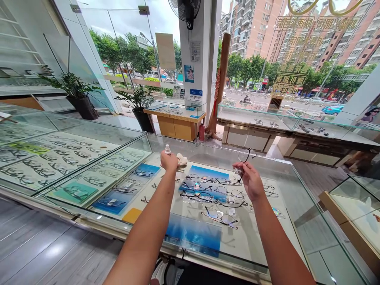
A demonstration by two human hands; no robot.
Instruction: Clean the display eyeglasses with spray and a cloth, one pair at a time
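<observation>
In the head view, a person's two bare arms are reaching forward over a long glass display counter [261,249]. The left hand [169,162] is curling closed around a small white-topped bottle [168,149], whose cap is pointing upward above the fist. A crumpled white cloth [181,160] is showing just beside that hand, on its right; whether the fingers are touching it, I cannot tell. The right hand [252,183], well apart from the left, is pinching a dark-rimmed pair of glasses [243,160] between thumb and fingers. The pair is tilting sideways above the counter, with one arm sticking out to the right.

Between the forearms, more glasses [196,195] are lying in two columns, partly over a blue sheet [204,171], with another pair [220,217] resting nearer the person. I cannot tell whether these are lying on the glass or beneath it. To the left, many frames [71,158] are lining the neighbouring case.

Beyond the counter, a potted plant [138,99] is standing near a low wooden cabinet [175,123], and a black fan [189,12] is hanging on a pillar. Outside the windows, trees and tall buildings are lining a street.
</observation>
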